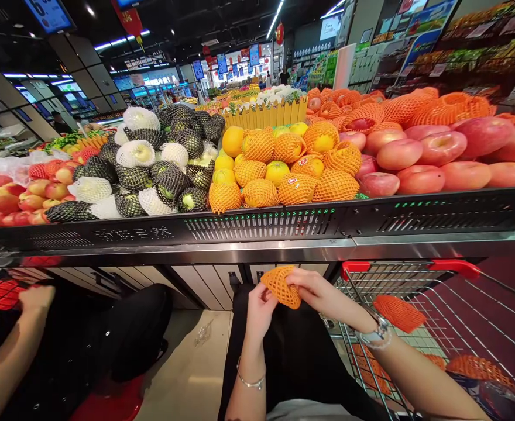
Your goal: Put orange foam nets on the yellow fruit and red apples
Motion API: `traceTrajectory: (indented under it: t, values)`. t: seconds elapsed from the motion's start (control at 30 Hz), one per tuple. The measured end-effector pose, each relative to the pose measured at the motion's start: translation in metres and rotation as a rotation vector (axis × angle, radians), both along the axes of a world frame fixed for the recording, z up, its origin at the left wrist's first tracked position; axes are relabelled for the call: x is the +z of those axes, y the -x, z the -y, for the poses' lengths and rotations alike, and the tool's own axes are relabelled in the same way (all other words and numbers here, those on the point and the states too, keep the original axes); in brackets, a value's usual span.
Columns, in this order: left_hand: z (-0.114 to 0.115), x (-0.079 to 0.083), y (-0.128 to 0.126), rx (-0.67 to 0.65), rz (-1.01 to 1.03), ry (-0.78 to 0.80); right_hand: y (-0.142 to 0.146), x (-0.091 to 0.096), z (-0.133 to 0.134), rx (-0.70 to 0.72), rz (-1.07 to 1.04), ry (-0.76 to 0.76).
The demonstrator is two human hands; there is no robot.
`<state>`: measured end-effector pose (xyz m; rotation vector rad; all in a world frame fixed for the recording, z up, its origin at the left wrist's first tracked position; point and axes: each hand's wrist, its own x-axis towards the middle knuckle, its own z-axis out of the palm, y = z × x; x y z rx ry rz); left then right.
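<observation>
An orange foam fruit net (pixel 282 286) is held up over my lap, its mesh partly folded and flattened. My left hand (pixel 260 310) pinches its lower left edge between thumb and fingers. On the opposite side my right hand (pixel 316 290) grips the upper right part, with some fingertips hidden by the mesh. I cannot see any fruit inside it. Beyond my hands, on the display, sit oranges (pixel 277 172), several wrapped in the same kind of orange netting and some bare.
A shopping cart (pixel 358 267) stands at my right with orange nets (pixel 400 313) in it. The black display rail (pixel 257 225) runs ahead. Apples (pixel 442 146) lie right, dark-netted fruit (pixel 130 178) left. A co-worker's hand (pixel 37 297) holds a red net (pixel 0 294).
</observation>
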<state>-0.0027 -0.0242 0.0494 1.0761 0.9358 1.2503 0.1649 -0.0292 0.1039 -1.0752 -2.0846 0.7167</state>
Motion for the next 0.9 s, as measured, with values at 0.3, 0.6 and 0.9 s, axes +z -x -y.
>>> traceTrajectory:
  t: [0.3,0.6,0.9]
  values:
    - [-0.013,-0.028,-0.011,0.283,0.170,0.056,0.009,-0.005,0.003,-0.243,-0.074,-0.022]
    - [-0.007,-0.023,0.006,0.008,0.423,0.155,0.018,-0.019,0.000,-0.117,-0.200,-0.209]
    - [-0.021,-0.040,0.016,0.134,0.639,0.293,0.024,-0.012,0.002,0.058,-0.257,0.056]
